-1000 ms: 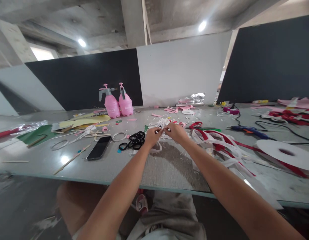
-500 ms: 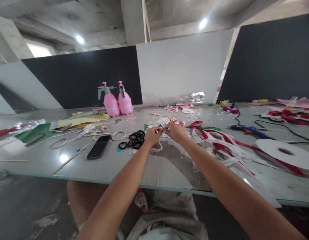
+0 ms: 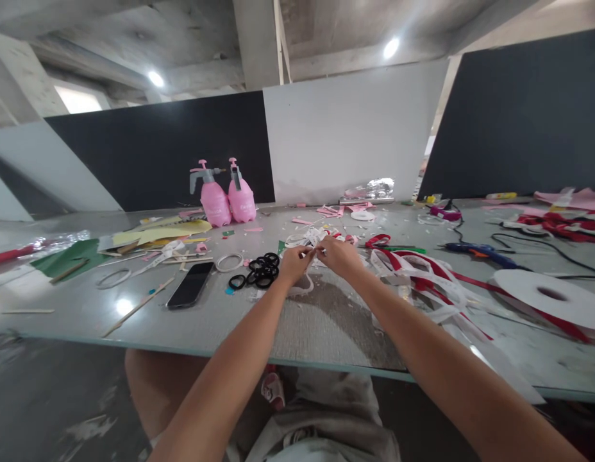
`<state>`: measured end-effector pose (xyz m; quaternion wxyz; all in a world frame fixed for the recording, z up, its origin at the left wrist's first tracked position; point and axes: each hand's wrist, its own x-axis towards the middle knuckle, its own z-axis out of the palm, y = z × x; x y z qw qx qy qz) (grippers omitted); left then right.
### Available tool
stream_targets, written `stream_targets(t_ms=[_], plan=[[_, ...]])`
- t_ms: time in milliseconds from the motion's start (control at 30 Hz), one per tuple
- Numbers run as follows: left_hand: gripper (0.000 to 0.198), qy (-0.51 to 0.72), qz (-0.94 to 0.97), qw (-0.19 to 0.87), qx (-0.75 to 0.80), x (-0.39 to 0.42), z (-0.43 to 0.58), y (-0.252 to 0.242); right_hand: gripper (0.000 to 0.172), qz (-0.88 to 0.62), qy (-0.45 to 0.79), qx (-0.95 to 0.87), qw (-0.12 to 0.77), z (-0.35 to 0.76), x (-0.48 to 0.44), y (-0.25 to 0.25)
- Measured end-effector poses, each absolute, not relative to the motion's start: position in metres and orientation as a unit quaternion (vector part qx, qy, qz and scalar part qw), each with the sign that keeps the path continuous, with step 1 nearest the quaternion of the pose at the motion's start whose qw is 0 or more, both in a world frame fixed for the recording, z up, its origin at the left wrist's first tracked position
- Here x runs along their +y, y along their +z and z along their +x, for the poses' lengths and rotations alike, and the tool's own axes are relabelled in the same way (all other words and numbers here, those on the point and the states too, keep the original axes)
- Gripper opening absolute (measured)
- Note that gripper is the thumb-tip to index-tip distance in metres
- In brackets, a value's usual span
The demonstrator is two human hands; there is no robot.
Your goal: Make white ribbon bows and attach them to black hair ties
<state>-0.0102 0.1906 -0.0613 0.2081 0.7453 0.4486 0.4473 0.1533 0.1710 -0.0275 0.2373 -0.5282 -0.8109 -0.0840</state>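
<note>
My left hand and my right hand meet fingertip to fingertip over the middle of the table. Both are closed in a pinch, and a thin white ribbon hangs in a loop below them. What lies between the fingertips is too small to make out clearly. Just behind the hands is a small pile of white ribbon pieces. Several black rings lie beside my left hand. Red and white ribbons spread out to the right of my right hand.
A phone and a white tape roll lie left. Two pink spray bottles stand behind. At the right are a blue glue gun, its cable and a large white spool. The table's front edge runs below my forearms.
Both hands stay pinched together in almost the same place, with only slight finger movement. The ribbon loop beneath them has shifted a little. The camera view has moved slightly.
</note>
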Motion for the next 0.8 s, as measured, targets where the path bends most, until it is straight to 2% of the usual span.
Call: stream_targets(t_ms=[533,800], plan=[[0.032,0.430,0.761,0.182,0.451,0.188,-0.010,-0.060,0.031,-0.548,-0.122,-0.807,0.180,0.145,0.162,-0.023],[0.029,0.438,0.768,0.177,0.433,0.187,-0.009,-0.061,0.027,-0.557,-0.130,-0.799,0.185,0.141,0.160,-0.023]])
